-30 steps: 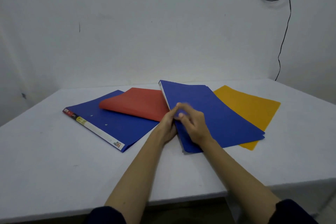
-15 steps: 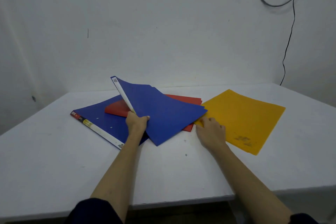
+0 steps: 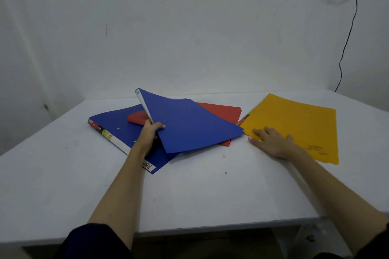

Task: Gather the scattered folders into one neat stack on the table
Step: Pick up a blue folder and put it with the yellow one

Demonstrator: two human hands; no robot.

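Note:
My left hand grips a blue folder by its white spine and holds it tilted above the others. Under it lies a red folder, which rests partly on a second blue folder with a labelled white spine, flat at the left. A yellow folder lies flat on the white table at the right. My right hand rests flat on the yellow folder's near left edge, fingers spread.
The table's front edge runs across the bottom of the view, and its back edge meets a white wall. A black cable hangs down the wall at the right.
My left hand has lifted the top blue folder and carried it left over the red one. My right hand let go of it and moved right onto the yellow folder.

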